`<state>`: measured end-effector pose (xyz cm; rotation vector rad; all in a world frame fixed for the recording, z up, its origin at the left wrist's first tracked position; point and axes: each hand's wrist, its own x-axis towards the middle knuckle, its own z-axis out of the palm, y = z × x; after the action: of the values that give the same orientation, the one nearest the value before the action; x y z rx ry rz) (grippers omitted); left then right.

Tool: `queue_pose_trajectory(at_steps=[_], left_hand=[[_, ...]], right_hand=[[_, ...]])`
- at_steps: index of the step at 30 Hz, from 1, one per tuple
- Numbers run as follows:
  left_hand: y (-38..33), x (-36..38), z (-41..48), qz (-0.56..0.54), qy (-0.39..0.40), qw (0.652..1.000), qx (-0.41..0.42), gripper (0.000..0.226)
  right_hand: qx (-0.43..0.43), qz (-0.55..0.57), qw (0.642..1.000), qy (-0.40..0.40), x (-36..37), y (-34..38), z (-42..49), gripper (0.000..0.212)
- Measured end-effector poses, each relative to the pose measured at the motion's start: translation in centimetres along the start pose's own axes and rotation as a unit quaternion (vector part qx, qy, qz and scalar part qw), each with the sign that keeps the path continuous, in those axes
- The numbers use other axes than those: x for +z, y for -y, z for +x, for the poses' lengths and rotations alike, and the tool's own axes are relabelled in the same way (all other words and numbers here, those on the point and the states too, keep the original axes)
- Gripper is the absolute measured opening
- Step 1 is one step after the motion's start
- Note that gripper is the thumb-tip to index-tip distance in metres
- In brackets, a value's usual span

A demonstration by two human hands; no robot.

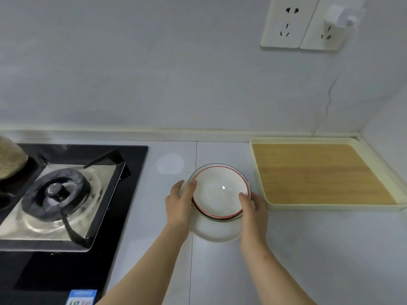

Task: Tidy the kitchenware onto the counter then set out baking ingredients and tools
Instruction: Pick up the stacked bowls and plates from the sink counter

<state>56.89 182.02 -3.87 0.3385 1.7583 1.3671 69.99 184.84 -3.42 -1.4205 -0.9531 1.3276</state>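
A stack of white bowls (220,192) sits in the middle of the grey counter (308,249); the top bowl has a red rim line. My left hand (179,203) grips the stack's left side, thumb on the rim. On the right side my right hand (252,210) clasps it, thumb over the edge. Whether the stack rests on the counter or hovers just above it I cannot tell.
A black gas hob (66,194) with a burner fills the left. A cream-rimmed tray with a wooden base (319,172) lies at the right against the wall corner. Wall sockets (301,25) hang above it. A brown pot edge (11,159) shows far left.
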Motion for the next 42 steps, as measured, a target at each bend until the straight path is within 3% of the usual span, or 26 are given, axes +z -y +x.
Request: queue_pose_trajectory(at_steps=[2,3,9,18,25,31,37,42], left_hand=[[-0.1,0.8,0.9,0.001,-0.015,1.000,0.002,0.080],[-0.2,1.0,1.3,0.002,-0.020,1.000,0.004,0.083],[-1.3,2.7,4.7,-0.007,-0.015,1.000,0.008,0.086],[-3.0,4.6,9.7,-0.065,0.032,0.997,0.001,0.094],[-3.6,5.5,11.7,-0.063,0.003,0.998,0.025,0.096],[-2.6,4.9,11.0,-0.113,0.053,0.992,0.011,0.103],[-1.7,5.0,9.1,-0.135,0.125,0.983,-0.025,0.119],[-2.4,5.4,8.0,-0.125,0.137,0.982,-0.038,0.126]], right_hand=[[-0.010,-0.008,1.000,0.009,0.2,0.5,1.4,0.006],[-0.017,-0.016,1.000,0.010,0.5,0.7,2.0,0.004],[-0.053,-0.037,0.998,-0.021,2.8,0.9,6.2,0.032],[-0.035,-0.013,0.993,-0.110,5.3,2.1,10.4,0.036],[-0.026,-0.030,0.991,-0.131,6.4,2.7,11.9,0.030],[0.008,-0.025,0.996,-0.088,5.5,3.2,10.1,0.024],[0.020,-0.006,0.993,-0.120,4.1,0.3,6.6,0.004],[-0.012,-0.071,0.992,-0.101,3.2,1.7,6.4,0.012]])
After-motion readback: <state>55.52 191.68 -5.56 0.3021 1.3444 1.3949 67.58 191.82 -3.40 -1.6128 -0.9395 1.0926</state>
